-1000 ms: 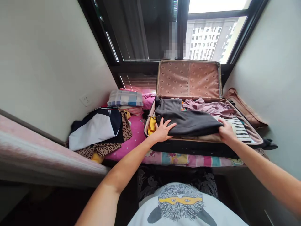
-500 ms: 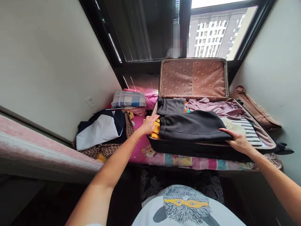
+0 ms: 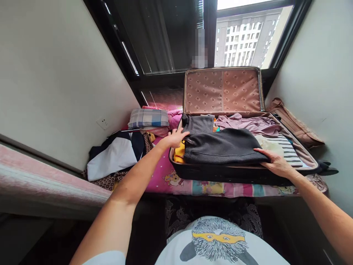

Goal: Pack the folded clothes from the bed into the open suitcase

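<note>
An open black suitcase [image 3: 234,176] lies on a pink patterned mattress, its beige lid [image 3: 222,90] propped up against the window. A folded dark grey garment [image 3: 223,147] lies on top of the clothes inside. My left hand [image 3: 175,138] rests at the garment's left end, by the suitcase's left rim, its fingers curled at the fabric edge. My right hand [image 3: 275,162] lies flat, fingers spread, on the garment's right end at the front rim. Under the garment show a yellow item [image 3: 179,154], a mauve shirt [image 3: 248,124] and a striped cloth [image 3: 288,149].
Left of the suitcase lie a navy-and-white garment [image 3: 116,152] on brown patterned fabric and a folded plaid cloth [image 3: 149,118]. A brown bag [image 3: 293,125] leans on the right wall. White walls close in both sides; a pink ledge [image 3: 46,180] runs along the left.
My left hand slid from the top of the dark garment to its left end near the suitcase rim. My right hand opened flat on the right end. The garment shifted slightly right.
</note>
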`<state>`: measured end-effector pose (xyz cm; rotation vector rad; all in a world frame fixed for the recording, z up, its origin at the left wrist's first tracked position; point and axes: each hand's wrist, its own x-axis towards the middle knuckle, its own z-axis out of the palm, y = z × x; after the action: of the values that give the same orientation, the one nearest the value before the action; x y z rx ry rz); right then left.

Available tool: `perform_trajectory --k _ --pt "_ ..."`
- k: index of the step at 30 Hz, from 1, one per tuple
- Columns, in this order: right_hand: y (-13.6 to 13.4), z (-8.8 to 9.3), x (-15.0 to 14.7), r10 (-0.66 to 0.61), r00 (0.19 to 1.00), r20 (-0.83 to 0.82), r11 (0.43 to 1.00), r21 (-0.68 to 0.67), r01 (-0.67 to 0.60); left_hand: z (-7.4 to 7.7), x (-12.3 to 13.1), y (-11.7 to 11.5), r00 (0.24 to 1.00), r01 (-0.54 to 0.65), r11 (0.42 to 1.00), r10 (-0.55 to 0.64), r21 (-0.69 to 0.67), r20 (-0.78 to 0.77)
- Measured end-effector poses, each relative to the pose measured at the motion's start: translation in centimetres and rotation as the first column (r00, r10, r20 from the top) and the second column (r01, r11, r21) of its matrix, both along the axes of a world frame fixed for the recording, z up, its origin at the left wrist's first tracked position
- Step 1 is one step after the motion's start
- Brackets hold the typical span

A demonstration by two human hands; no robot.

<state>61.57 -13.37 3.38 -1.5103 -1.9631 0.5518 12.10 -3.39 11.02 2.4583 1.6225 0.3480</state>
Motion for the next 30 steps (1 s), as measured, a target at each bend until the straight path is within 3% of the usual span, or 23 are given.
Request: perform_trajectory --k 2,5,7,11,13,15,17,20,22,24,26,30 --pt "-0.5 1.1 0.3 0.025 1.000 0.013 0.997 -0.075 -0.024 -0.5 -0.2 -1.5 0.995 0.023 0.999 -0.026 -0.040 -0.092" --pt "-0.9 2.7 0.5 0.049 0.998 0.040 0.971 -0.234 -0.038 -2.0 0.8 -3.8 0.965 0.260 0.965 -0.259 0.024 -0.036" --pt "-0.7 3.1 0.1 0.053 0.997 0.054 0.959 -0.283 -0.036 -3.5 2.1 -4.6 0.936 0.349 0.935 -0.345 0.066 -0.064" --pt "-0.2 1.3 -1.5 0.075 0.991 0.113 0.980 -0.192 -0.053 -6.3 3.3 -4.3 0.936 0.297 0.950 -0.271 0.093 -0.225" --pt "-0.4 0.5 -1.8 0.078 0.982 0.170 0.990 -0.133 -0.055 -6.8 2.6 -3.9 0.929 0.300 0.952 -0.276 0.064 -0.245" --pt "-0.7 0.9 -1.6 0.099 0.957 0.271 0.986 -0.153 -0.059 -6.3 1.8 -3.7 0.914 0.335 0.942 -0.329 -0.017 -0.236" --pt "-0.6 2.7 -1.7 0.104 0.902 0.419 0.988 -0.149 -0.045 -4.7 1.4 -3.6 0.894 0.380 0.918 -0.395 -0.111 -0.211" --pt "1.1 6.0 -3.2 -0.048 0.810 0.585 0.994 0.110 -0.021 -1.5 2.8 -3.3 0.908 0.379 0.923 -0.386 -0.073 -0.161" --pt "2.9 6.8 -5.2 -0.140 0.787 0.601 0.957 0.285 -0.047 -0.3 4.7 -3.3 0.944 0.305 0.952 -0.298 0.025 -0.142" --pt "4.5 5.3 -7.3 -0.142 0.775 0.616 0.946 0.314 -0.076 -0.7 6.4 -3.5 0.955 0.251 0.968 -0.251 -0.022 -0.159" --pt "5.6 1.9 -8.5 -0.109 0.758 0.643 0.966 0.248 -0.071 -2.6 7.5 -3.7 0.928 0.293 0.936 -0.327 -0.194 -0.176" --pt "7.7 -5.3 -7.3 -0.093 0.768 0.633 0.975 0.216 -0.060 -6.8 7.8 -4.0 0.936 0.304 0.927 -0.333 -0.218 -0.114"
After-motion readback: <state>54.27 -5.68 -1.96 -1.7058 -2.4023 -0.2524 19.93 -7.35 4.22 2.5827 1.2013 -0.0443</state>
